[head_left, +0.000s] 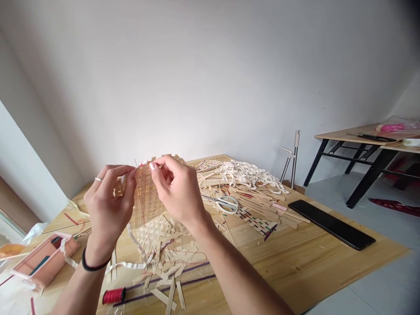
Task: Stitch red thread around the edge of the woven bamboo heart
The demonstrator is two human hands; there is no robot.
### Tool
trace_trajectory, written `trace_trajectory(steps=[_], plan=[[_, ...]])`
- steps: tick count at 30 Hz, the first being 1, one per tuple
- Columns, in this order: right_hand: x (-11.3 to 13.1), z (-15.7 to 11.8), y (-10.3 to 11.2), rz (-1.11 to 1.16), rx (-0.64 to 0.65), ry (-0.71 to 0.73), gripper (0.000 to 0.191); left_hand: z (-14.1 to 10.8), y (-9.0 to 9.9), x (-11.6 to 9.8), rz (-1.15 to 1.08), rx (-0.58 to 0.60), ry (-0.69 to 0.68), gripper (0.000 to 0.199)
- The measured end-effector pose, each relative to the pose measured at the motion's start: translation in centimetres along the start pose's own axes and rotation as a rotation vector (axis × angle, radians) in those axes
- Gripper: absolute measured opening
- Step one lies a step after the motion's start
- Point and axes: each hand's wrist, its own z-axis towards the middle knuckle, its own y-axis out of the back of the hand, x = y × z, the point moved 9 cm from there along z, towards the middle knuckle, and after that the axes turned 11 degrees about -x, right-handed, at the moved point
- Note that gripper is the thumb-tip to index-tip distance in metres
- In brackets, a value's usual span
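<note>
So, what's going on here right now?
A person is working on a woven panel above a wooden table. The left hand pinches its top edge; the right hand's fingertips close beside that edge, on what is too small to tell. Red thread hangs before the panel. Scissors and a red spool lie on the table, neither in a grip.

A hand could cross the tabletop [302,267] beside the right forearm [236,271]; black slab [331,224] and slats [259,205] obstruct beyond.
</note>
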Motion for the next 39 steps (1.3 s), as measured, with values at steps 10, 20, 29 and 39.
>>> trace_trajectory(steps=[10,20,29,39], plan=[[0.3,0.8,1.2,-0.226,0.022,0.088,0.007,-0.4,-1.4,-2.5,-0.023,0.158,-0.221,0.011],[-0.1,1.1,1.4,-0.012,0.051,0.004,0.009,-1.1,-2.4,-2.6,-0.050,0.243,-0.230,0.015],[0.8,5.3,-0.4,0.121,0.134,-0.036,0.013,-2.2,-3.2,-2.6,-0.074,0.278,-0.296,0.019],[1.1,14.8,-5.9,0.352,0.383,-0.465,0.017,-1.2,-1.2,-3.3,-0.161,0.210,-0.300,0.023]])
